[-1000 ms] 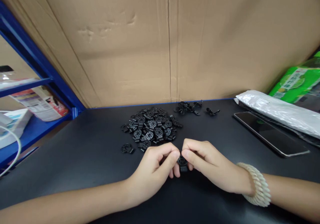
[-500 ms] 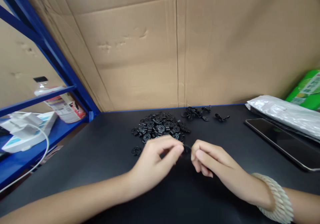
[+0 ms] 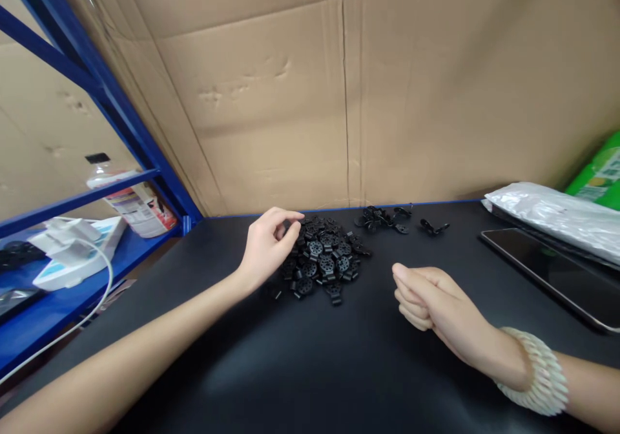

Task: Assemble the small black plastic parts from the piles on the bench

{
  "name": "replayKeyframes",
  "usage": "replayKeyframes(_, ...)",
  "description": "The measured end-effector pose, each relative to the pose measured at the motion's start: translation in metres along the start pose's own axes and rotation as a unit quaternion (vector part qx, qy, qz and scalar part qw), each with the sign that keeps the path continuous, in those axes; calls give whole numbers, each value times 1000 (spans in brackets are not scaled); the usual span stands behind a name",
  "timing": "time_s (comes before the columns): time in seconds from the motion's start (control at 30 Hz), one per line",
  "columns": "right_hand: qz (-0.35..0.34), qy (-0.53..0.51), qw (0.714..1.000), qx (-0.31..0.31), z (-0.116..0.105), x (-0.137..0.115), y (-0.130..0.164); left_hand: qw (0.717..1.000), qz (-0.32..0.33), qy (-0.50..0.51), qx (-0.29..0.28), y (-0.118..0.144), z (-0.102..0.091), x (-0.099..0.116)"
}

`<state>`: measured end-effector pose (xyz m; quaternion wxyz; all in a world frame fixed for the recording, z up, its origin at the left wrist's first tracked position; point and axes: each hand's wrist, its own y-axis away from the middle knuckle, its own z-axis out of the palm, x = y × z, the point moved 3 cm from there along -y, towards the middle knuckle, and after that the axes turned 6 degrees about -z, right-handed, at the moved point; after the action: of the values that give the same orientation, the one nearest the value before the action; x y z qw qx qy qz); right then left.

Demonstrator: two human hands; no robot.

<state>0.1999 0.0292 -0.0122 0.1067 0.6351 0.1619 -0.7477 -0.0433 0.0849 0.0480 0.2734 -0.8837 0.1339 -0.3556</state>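
My left hand (image 3: 268,247) is at the left edge of a pile of small black round plastic parts with holes (image 3: 325,265). Its thumb and forefinger tips are slightly apart beside the parts, and I see nothing held between them. My right hand (image 3: 433,301) hovers above the black table, right of the pile, with its fingers curled and the thumb pressed on top. Whatever it may hold is hidden. Behind it lie a cluster of black clip-like pieces (image 3: 378,218) and one separate black piece (image 3: 434,227).
A phone (image 3: 547,272) and a silvery plastic package (image 3: 552,217) lie at the right, with a green pack (image 3: 600,172) behind. At left, a blue shelf (image 3: 159,211) carries a bottle (image 3: 138,205) and a white power strip (image 3: 80,269). Cardboard (image 3: 271,111) stands behind the table.
My left hand has moved away from my right, up and left to the pile. My right hand has shifted slightly right. The dark part between the hands no longer shows.
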Motion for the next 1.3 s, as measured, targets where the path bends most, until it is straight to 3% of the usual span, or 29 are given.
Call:
replayKeyframes(0.1, 14, -50, 999, 2, 1, 1, -2, 998, 41, 28, -38, 27, 11, 30)
replayKeyframes(0.27, 5, -115, 993, -7, -3, -2, -8, 942, 134, 140, -275, 79, 34, 76)
replayKeyframes(0.37, -4, -121, 992, -36, -14, -15, -15, 921, 129, 153, -333, 91, 40, 80)
replayKeyframes(0.43, -30, -112, 993, -22, -29, -31, -22, 924, 108, 145, -336, 91, 42, 76)
replayKeyframes(0.57, -136, -52, 984, 106, -81, -66, -38, 931, 73, 126, -334, 88, 42, 69)
replayKeyframes(0.67, -185, 104, 960, 182, -121, -81, -47, 929, 67, 123, -343, 89, 42, 69)
replayKeyframes(0.73, -151, 301, 921, 196, -141, -82, -53, 929, 66, 120, -345, 90, 42, 70)
replayKeyframes(0.83, -101, 429, 881, 174, -161, -76, -58, 929, 65, 114, -346, 90, 42, 69)
replayKeyframes(1.07, -61, 515, 855, 29, -172, -54, -58, 930, 60, 114, -344, 88, 44, 68)
replayKeyframes(1.2, -79, 534, 841, 28, -172, -52, -62, 930, 54, 123, -343, 88, 44, 69)
replayKeyframes(1.3, -105, 530, 841, 32, -154, -59, -59, 929, 26, 138, -342, 86, 45, 68)
